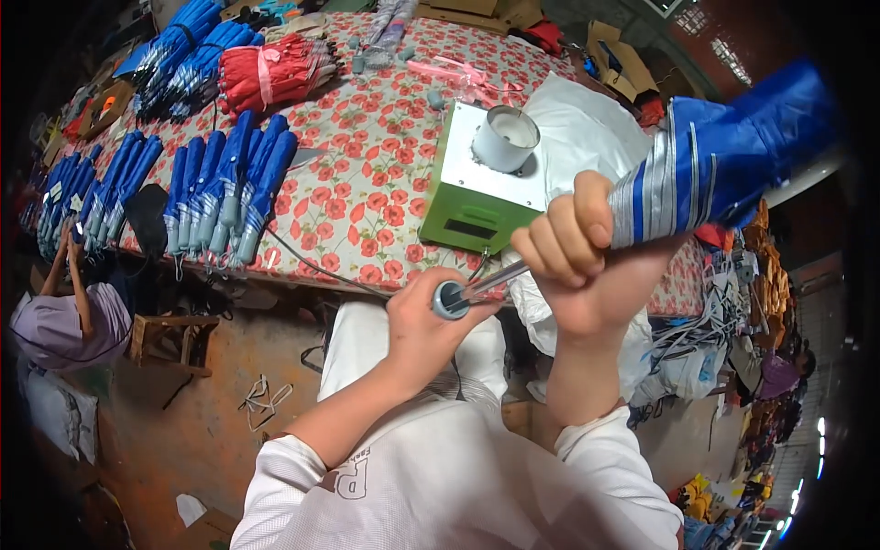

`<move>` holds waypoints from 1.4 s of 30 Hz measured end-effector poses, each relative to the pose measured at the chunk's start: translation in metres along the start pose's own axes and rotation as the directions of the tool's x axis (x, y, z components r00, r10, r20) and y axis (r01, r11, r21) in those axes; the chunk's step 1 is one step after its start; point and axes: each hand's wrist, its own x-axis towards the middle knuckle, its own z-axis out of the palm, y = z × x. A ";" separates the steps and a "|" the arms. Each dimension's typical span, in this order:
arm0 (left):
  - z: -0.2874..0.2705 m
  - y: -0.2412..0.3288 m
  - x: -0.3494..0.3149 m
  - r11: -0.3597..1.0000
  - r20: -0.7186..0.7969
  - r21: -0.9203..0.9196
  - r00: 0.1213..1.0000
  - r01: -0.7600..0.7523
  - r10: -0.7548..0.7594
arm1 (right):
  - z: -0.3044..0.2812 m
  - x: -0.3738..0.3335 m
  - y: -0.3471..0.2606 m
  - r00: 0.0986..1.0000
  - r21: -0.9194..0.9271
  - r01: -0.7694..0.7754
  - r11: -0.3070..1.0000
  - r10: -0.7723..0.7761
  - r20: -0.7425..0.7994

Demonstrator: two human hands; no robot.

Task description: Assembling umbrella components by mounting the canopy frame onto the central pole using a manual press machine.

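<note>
My right hand [573, 247] is closed round the gathered lower canopy of a blue umbrella [706, 165] with silver bands, its top slanting up to the right. A thin metal shaft [500, 276] comes out below that fist and runs down-left to a grey umbrella handle [449, 300]. My left hand [422, 321] is wrapped round this handle, whose open round end faces up. The shaft tip is at or just inside the opening; how deep, I cannot tell. Just beyond my hands stands a green box-shaped machine [467, 197] with a white top and a round metal cup [507, 137].
A floral-covered table [357, 211] holds rows of folded blue umbrellas [229, 183], a red umbrella bundle [278, 71] and more blue bundles [188, 46]. A white sack [582, 119] lies behind the machine. At left, another person [78, 316] works near a wooden stool [171, 344].
</note>
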 end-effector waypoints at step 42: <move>-0.018 -0.011 0.033 0.991 0.193 0.074 0.974 0.109 -0.121 | -0.031 0.040 0.025 0.988 0.246 0.007 0.969 -0.045 0.150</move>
